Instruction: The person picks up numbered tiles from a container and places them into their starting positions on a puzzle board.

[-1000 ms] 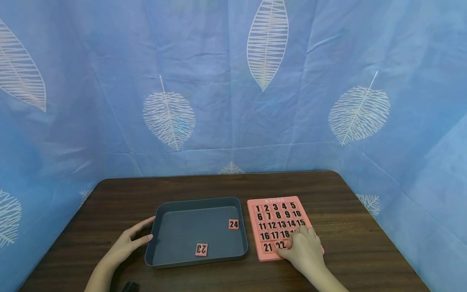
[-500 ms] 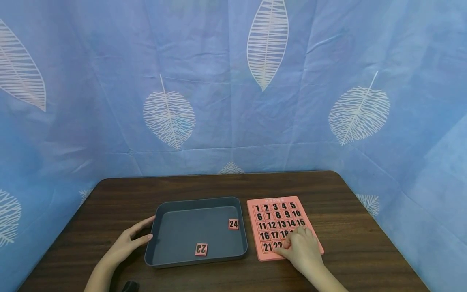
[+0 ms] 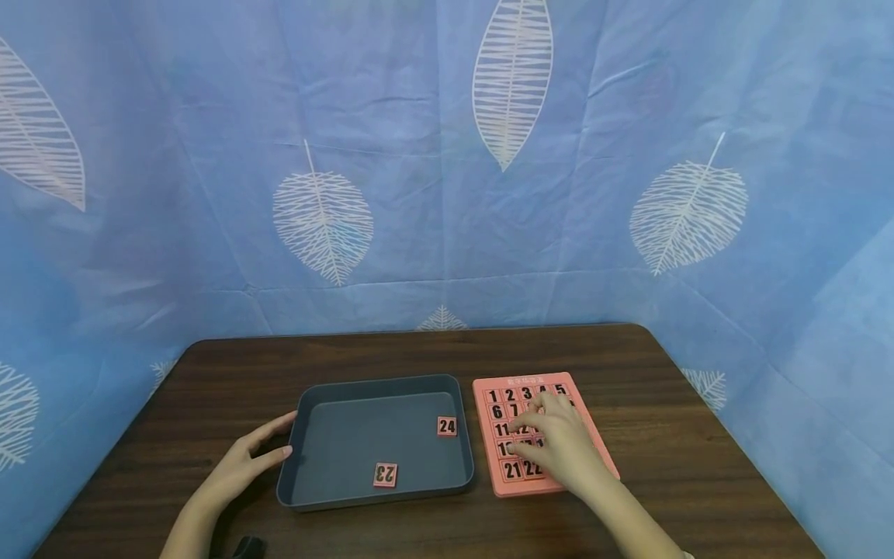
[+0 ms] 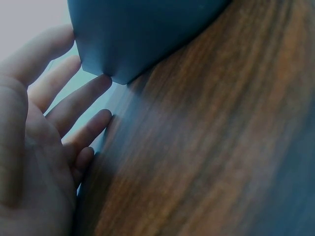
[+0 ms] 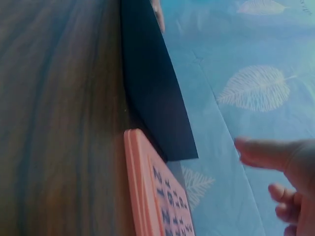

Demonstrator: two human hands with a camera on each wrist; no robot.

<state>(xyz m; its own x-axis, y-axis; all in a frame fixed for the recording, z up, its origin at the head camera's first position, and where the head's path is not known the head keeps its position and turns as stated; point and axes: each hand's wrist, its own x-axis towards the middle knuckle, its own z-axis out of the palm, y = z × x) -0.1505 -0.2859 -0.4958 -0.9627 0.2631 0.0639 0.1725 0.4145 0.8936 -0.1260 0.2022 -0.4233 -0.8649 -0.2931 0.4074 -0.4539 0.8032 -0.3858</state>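
A pink number puzzle board lies on the table at the right, with rows of numbered tiles. Above it hovers my right hand, thumb and fingers spread apart and nothing between them; it hides several of the tiles. In the right wrist view that hand's thumb stands clear of the board. The dark grey tray sits to the board's left. It holds a tile marked 24 and a tile marked 23, which lies upside down. My left hand touches the tray's left side with extended fingers.
The dark wooden table has rounded far corners. Behind it hangs a blue cloth with white leaf prints. A small black object shows at the table's near edge beside my left forearm.
My right hand has lifted off the board's lower right part and moved up and left over its tiles, its fingers spreading. The left hand, the tray and its two tiles stay put.
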